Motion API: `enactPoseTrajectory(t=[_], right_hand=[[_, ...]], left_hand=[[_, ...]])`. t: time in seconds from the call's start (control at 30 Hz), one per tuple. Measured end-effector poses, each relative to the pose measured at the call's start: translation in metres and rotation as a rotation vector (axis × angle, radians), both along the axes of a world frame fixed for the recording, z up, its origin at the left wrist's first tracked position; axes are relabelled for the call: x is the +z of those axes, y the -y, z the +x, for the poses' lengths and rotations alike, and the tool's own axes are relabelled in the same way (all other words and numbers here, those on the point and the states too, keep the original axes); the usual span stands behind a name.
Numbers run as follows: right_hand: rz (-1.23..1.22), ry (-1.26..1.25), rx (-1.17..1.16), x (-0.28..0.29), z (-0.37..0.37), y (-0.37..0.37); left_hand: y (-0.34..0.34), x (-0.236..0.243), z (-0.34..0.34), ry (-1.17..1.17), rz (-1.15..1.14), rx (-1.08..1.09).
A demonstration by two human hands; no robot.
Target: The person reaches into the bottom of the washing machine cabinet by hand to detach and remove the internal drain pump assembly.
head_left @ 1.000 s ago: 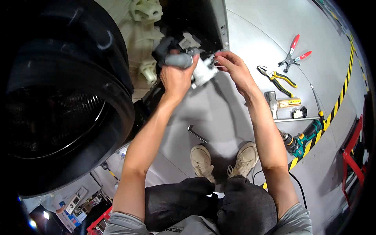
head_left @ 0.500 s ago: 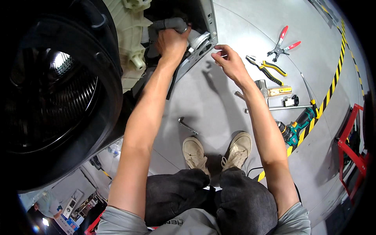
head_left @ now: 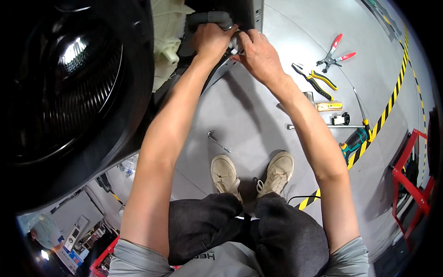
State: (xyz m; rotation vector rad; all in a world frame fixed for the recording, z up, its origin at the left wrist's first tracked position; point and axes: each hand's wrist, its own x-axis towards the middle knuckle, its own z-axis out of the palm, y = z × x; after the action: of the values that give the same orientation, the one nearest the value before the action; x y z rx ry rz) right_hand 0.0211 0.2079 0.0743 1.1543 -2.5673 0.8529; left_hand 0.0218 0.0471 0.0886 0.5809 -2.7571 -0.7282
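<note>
My left hand (head_left: 212, 42) is inside the opened front of a washing machine, closed at the bent end of a grey corrugated hose (head_left: 210, 18); most of its fingertips are hidden. Beside it, my right hand (head_left: 259, 54) curls over a white round fitting (head_left: 236, 44) at the corner of the metal frame (head_left: 226, 69). The fitting is mostly covered by the fingers. A cream plastic tub (head_left: 166, 41) stands to the left of both hands, behind the dark round door opening (head_left: 69, 106) with its shiny drum.
On the floor lie red-handled pliers (head_left: 330, 59), yellow-black pliers (head_left: 314, 81), a hammer (head_left: 328, 106), a long metal bar (head_left: 327, 127), a screwdriver (head_left: 360, 104) and a teal drill (head_left: 354, 142). A small wrench (head_left: 218, 141) lies before my shoes. A red metal stand (head_left: 408, 180) is at right.
My right hand has moved left and up from beside the frame onto the white fitting. My left hand stays by the hose. The view has shifted slightly.
</note>
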Motion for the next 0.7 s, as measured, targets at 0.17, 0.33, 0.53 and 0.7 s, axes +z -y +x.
enactPoseTrajectory(t=[0.17,0.33,0.53,0.7], right_hand=[[-0.075,-0.037,0.053,0.002,0.004,0.007],[-0.073,-0.064,0.008,-0.010,0.005,0.002],[-0.120,-0.084,0.031,-0.011,-0.001,0.013],[-0.100,-0.087,-0.006,-0.016,-0.004,0.017]], left_hand=[[0.032,-0.010,0.022,-0.140,0.050,-0.138],[0.027,-0.002,0.086,0.056,0.097,-0.261],[0.018,-0.015,0.083,0.006,-0.221,-0.267],[0.035,-0.017,0.075,-0.051,-0.273,-0.346]])
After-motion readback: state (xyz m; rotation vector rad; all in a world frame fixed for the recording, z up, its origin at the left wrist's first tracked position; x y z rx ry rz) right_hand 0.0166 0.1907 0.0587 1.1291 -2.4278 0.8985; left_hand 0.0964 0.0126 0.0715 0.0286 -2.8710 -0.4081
